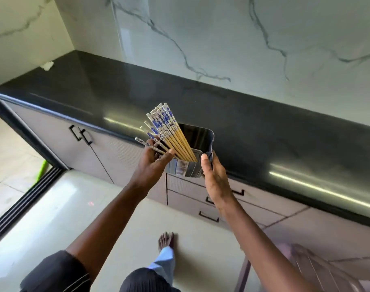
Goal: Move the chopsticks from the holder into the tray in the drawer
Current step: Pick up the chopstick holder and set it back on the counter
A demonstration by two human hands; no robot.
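Both hands work at the near counter edge: right hand [213,175] steadies the holder [192,152] while left hand [153,160] should close round all leaning chopsticks [169,131], lifting them straight.

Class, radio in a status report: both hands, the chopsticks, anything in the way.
Left hand closing on chopsticks, grip not firm yet. Right hand steadies holder above counter edge. Chopsticks in holder. Drawers shut, tray unseen.

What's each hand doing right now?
Left hand: fingers closed around some of the chopsticks.
Right hand: gripping the holder, thumb on its rim.
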